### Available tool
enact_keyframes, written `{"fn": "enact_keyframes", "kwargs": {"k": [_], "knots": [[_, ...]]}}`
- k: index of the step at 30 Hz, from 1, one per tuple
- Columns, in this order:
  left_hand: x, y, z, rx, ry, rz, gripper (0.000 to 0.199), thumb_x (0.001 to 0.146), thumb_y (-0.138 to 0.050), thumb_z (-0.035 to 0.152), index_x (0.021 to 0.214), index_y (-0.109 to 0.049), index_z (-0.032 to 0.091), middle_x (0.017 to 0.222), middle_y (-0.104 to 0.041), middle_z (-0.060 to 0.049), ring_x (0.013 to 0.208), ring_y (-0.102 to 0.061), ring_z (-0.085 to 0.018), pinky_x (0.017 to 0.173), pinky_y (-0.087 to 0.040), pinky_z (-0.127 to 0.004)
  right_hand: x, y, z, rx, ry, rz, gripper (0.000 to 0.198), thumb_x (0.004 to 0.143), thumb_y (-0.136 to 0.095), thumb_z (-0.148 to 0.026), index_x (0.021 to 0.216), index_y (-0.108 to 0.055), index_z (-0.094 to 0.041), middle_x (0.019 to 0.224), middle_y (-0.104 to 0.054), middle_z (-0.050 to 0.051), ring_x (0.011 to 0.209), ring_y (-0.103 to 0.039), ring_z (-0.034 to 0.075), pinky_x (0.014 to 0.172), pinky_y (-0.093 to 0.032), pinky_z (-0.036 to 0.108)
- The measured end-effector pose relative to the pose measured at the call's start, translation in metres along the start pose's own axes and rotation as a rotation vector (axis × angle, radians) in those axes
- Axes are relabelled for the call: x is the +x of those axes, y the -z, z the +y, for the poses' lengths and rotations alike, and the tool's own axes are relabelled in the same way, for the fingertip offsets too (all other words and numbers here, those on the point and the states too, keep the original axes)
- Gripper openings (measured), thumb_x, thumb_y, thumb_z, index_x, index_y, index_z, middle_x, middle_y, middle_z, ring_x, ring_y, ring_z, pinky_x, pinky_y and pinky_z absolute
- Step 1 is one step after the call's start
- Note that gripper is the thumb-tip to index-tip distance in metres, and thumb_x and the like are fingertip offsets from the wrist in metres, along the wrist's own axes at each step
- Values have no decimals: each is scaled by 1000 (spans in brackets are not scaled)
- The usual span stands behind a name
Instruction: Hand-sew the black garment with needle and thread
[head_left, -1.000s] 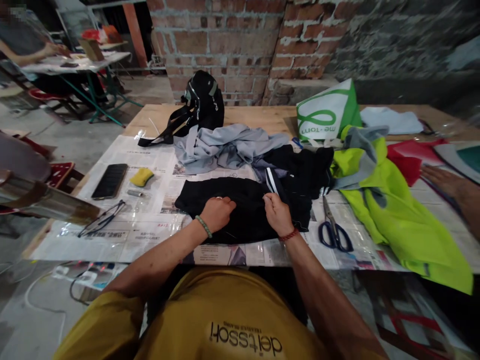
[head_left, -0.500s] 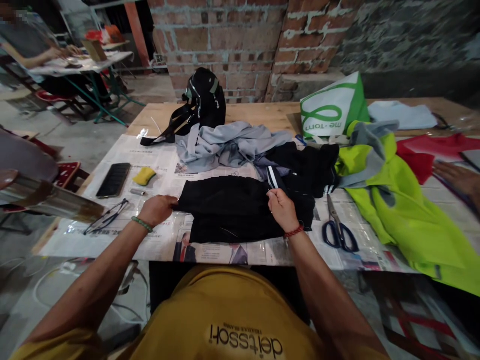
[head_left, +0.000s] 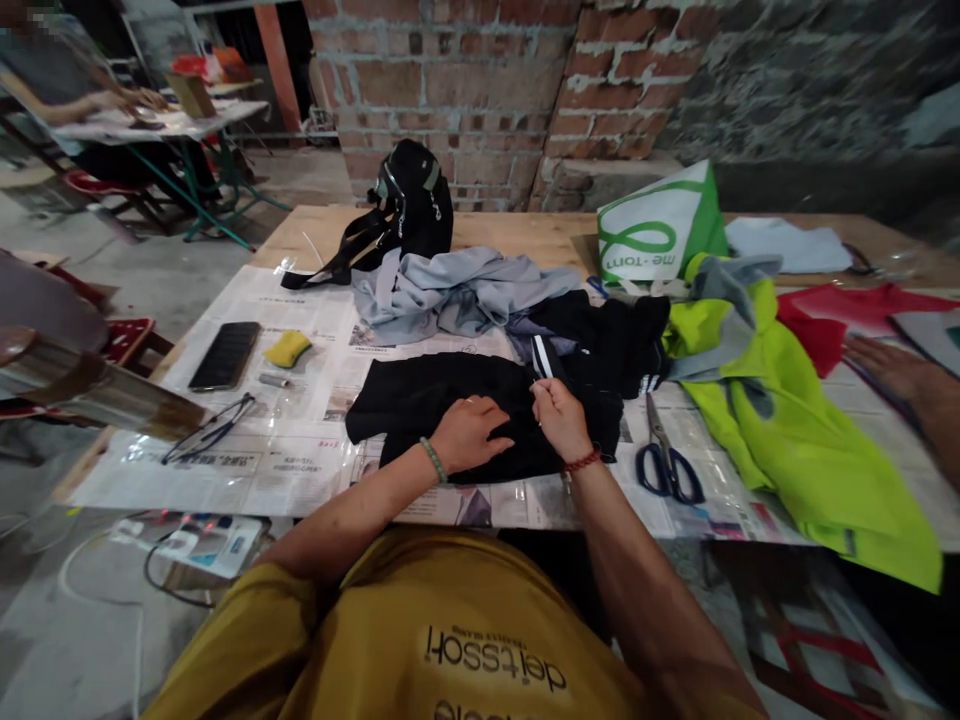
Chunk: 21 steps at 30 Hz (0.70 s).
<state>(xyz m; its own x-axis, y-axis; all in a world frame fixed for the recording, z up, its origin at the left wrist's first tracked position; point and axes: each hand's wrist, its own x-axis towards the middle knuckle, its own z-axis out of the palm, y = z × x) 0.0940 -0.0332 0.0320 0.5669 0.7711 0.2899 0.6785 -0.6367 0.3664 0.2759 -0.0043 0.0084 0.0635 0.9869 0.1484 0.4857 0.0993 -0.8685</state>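
Observation:
A black garment (head_left: 442, 385) lies spread on the newspaper in front of me. My left hand (head_left: 471, 435) rests on its middle, fingers stretched out, palm down. My right hand (head_left: 559, 418) is closed in a pinch over the right part of the garment, near a black-and-white striped edge (head_left: 541, 357). What the pinch holds is too small to make out. Just right of that hand lie scissors with dark blue handles (head_left: 667, 470), blades pointing away from me. Behind the garment are a crumpled grey cloth (head_left: 457, 290) and another black cloth (head_left: 615, 330).
On the left are a phone (head_left: 225, 356), a yellow sponge (head_left: 287, 348), glasses (head_left: 214, 428) and a clear tumbler (head_left: 112, 390). A black bag (head_left: 412, 200) and a green-white bag (head_left: 660, 225) stand behind. A neon yellow garment (head_left: 810, 400) lies right, near another person's hand (head_left: 892, 365).
My left hand let go of the garment's left end and moved right, flattening onto its middle. My right hand keeps its pinch in nearly the same place. The view shifted slightly.

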Motion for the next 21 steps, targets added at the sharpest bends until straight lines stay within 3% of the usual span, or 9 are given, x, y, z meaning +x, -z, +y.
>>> {"fn": "enact_keyframes", "kwargs": {"k": [3,6,11,14,17,19,21], "knots": [[5,-17,-7,-95,55,-22,15,80,-57,25,84,-69,19,86,-65,-5,83,-58,-17,81,-45,-31,0,-2,2,68,-22,9,25,83,-42,-41,80,-54,-20,46,-46,-6,43,-44,10,48,-36,21],[2,-24,-20,-384,143,-5,15,79,-56,24,81,-70,19,81,-67,-3,77,-60,-13,76,-46,-25,4,-3,0,302,-57,79,24,80,-47,-43,80,-53,-20,54,-50,-4,47,-47,9,50,-39,21],[1,-26,-34,-773,379,-43,15,73,-61,28,76,-70,15,73,-68,0,68,-60,-12,66,-46,-20,6,22,-25,690,46,127,21,79,-48,-44,80,-47,-24,76,-54,0,69,-56,13,63,-47,28],[3,-23,-37,-867,438,-78,19,71,-62,31,75,-70,14,69,-67,0,65,-59,-12,64,-45,-21,-13,39,-45,632,60,108,20,83,-41,-45,84,-46,-26,59,-43,-4,51,-46,11,54,-44,27],[3,-20,-37,-907,449,-91,19,71,-62,31,74,-70,14,69,-67,0,65,-58,-12,64,-44,-21,-43,35,-52,450,30,-46,24,85,-41,-45,89,-51,-24,45,-31,-8,39,-33,10,45,-36,24],[3,-19,-36,-916,445,-93,19,71,-62,30,74,-70,13,69,-67,-1,66,-57,-12,64,-44,-21,-62,22,-49,299,-6,-176,26,84,-45,-44,91,-56,-22,46,-35,-7,41,-35,9,43,-32,22],[2,-18,-35,-924,436,-85,19,72,-61,30,74,-69,13,70,-66,-1,66,-58,-12,65,-44,-22,-76,7,-41,133,-34,-221,26,85,-45,-42,91,-57,-20,50,-42,-5,44,-39,9,44,-33,22]]}}
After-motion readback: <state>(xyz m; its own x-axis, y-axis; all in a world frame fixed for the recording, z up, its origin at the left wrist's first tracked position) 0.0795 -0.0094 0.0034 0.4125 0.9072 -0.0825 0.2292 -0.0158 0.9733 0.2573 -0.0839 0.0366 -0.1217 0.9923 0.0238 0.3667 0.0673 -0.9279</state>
